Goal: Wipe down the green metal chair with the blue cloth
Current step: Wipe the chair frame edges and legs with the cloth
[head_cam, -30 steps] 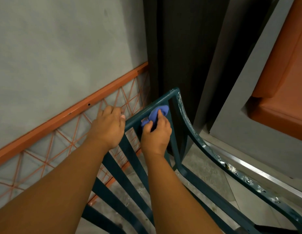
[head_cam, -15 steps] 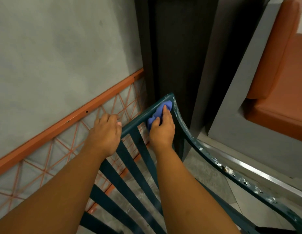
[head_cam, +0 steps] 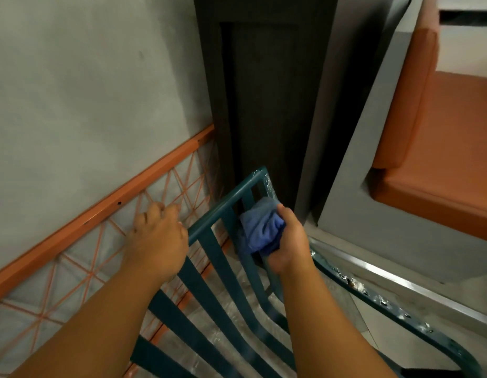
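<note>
The green metal chair (head_cam: 226, 203) fills the lower middle, its slatted back running from the top rail down toward me. My right hand (head_cam: 288, 241) grips the bunched blue cloth (head_cam: 260, 230) against the right upright of the chair back, just below the top corner. My left hand (head_cam: 158, 238) holds the top rail at its left part, fingers curled over the far side. The chair's right side rail (head_cam: 387, 304) curves away to the lower right with chipped, scuffed paint.
A grey wall with an orange rail and orange wire lattice (head_cam: 100, 214) stands close on the left. A dark wooden column (head_cam: 264, 105) is right behind the chair. An orange cushioned bench (head_cam: 441, 132) sits at the right, behind a metal-edged step (head_cam: 387, 271).
My right hand has slid the cloth from the top rail's right corner down onto the right upright, and the cloth has bunched larger. My left hand stays on the top rail.
</note>
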`<act>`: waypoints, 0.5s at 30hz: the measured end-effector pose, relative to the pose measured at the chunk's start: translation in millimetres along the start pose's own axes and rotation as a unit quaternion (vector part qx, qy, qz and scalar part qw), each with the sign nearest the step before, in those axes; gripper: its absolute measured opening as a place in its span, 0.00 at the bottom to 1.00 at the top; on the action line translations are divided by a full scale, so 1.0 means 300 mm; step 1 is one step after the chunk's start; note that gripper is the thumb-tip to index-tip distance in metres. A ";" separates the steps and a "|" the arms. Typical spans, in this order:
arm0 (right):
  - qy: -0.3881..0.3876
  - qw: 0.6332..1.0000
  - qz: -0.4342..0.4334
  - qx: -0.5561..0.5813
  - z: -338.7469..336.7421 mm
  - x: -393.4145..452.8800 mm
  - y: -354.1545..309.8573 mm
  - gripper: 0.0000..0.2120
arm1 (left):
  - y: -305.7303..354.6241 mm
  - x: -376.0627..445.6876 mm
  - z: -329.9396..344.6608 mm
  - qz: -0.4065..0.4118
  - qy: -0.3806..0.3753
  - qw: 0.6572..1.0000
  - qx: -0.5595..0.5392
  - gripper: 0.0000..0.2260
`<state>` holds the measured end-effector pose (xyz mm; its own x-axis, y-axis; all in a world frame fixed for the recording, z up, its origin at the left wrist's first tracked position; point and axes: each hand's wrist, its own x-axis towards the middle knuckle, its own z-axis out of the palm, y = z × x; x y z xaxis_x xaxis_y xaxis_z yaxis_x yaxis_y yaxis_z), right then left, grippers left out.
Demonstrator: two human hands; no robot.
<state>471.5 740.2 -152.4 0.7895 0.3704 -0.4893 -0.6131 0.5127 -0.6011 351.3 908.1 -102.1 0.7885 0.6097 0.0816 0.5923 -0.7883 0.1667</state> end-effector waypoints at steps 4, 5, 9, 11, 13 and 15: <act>0.004 0.823 -0.385 -0.418 0.135 -0.026 0.009 0.20 | 0.099 0.087 -0.026 0.057 0.063 0.994 -0.074 0.18; -0.010 0.726 -0.450 -0.520 0.157 -0.018 0.024 0.21 | 0.127 0.115 -0.031 0.066 0.078 0.990 -0.100 0.18; -0.078 0.536 -0.438 -0.718 0.176 0.034 0.070 0.19 | 0.192 0.189 0.001 0.087 0.114 0.978 -0.153 0.16; -0.081 0.515 -0.439 -0.732 0.176 0.067 0.038 0.18 | 0.188 0.192 0.041 0.094 0.104 0.982 -0.126 0.18; -0.064 0.525 -0.415 -0.740 0.196 0.108 -0.014 0.17 | 0.175 0.189 0.064 0.087 0.110 0.983 -0.120 0.18; -0.035 0.551 -0.385 -0.739 0.226 0.136 -0.042 0.16 | 0.171 0.189 0.068 0.079 0.114 0.985 -0.105 0.19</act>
<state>513.4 801.4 -122.0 0.7996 0.5386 0.2657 0.5923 -0.6341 -0.4971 429.6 900.5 -109.1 0.7961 0.5027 0.3371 0.3989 -0.8546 0.3324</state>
